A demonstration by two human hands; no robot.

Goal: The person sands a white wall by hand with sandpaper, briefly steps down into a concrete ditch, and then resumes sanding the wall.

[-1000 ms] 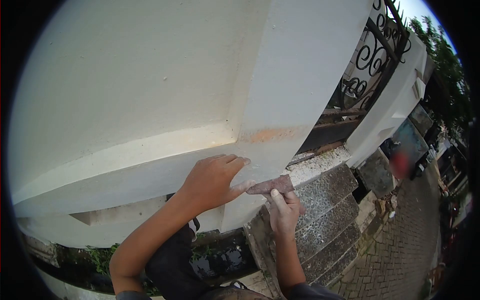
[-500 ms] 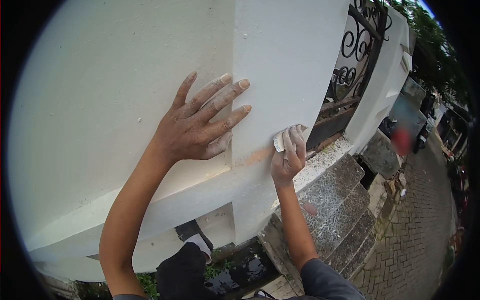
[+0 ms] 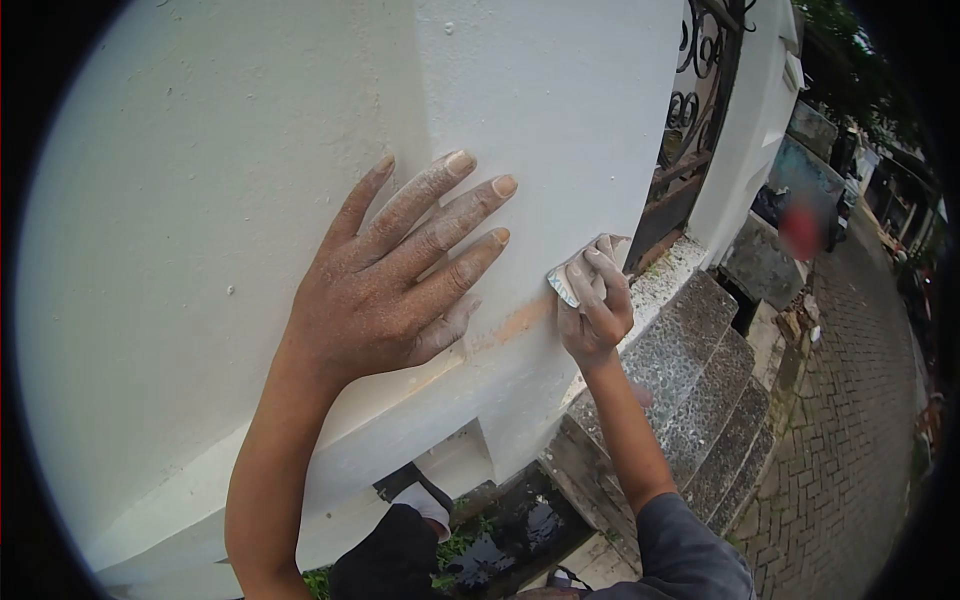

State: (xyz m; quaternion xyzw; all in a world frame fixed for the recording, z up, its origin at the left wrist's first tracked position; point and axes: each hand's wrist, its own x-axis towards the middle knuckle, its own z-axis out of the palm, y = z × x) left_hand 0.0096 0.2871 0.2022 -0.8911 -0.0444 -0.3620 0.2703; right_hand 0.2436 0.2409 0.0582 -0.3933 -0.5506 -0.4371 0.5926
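Observation:
Against the corner of a white painted wall (image 3: pixel 540 120) rests my left hand (image 3: pixel 400 270), open, with fingers spread and white dust on them. My right hand (image 3: pixel 596 300) is closed round a folded piece of sandpaper (image 3: pixel 563 285), whose pale printed back shows. That paper is pressed to the wall near its right edge, above the ledge. Between the two hands runs a bare orange-brown patch (image 3: pixel 515 325) in the paint. My right fingers partly cover the sandpaper.
Rough stone steps (image 3: pixel 665 355) lie below my right arm, beside a black iron gate (image 3: pixel 690 130). A dark water-filled ditch (image 3: pixel 515 535) runs under the wall. My shoe (image 3: pixel 425 500) is near the wall's foot. A brick-paved lane (image 3: pixel 840 430) stretches away on the right.
The camera view has shifted, and my left hand appears larger. My right hand with the sandpaper sits slightly further right and lower in view. Both hands stay at the wall.

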